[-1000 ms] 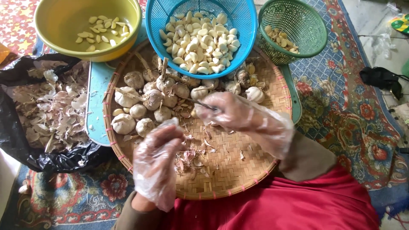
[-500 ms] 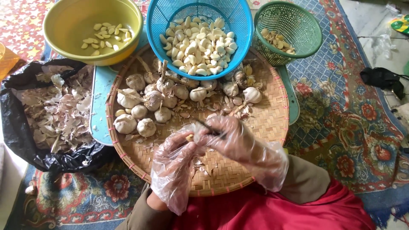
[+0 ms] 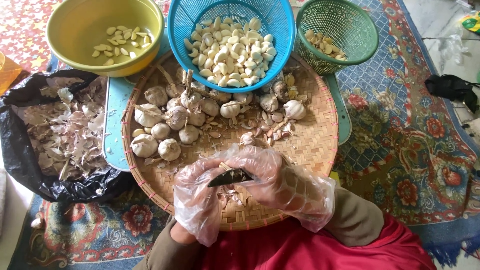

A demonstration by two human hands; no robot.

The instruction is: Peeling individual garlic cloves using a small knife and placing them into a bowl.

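Both my hands wear clear plastic gloves and meet over the near part of a round woven bamboo tray (image 3: 310,145). My right hand (image 3: 272,177) grips a small dark knife (image 3: 231,177) with its blade pointing left. My left hand (image 3: 199,192) is closed on a garlic clove (image 3: 225,166) pressed against the blade. Whole garlic bulbs (image 3: 170,125) lie in a heap on the far left of the tray, with loose skins and cloves scattered around them.
A blue basket (image 3: 231,42) of peeled cloves sits at the tray's far edge. A yellow bowl (image 3: 107,35) with a few cloves is far left, a green basket (image 3: 336,35) far right. A black bag (image 3: 55,135) of garlic skins lies left, on a patterned rug (image 3: 400,130).
My right hand came back from the garlic heap toward my body. My left hand rose to meet it, and both now work close together around the knife and clove.
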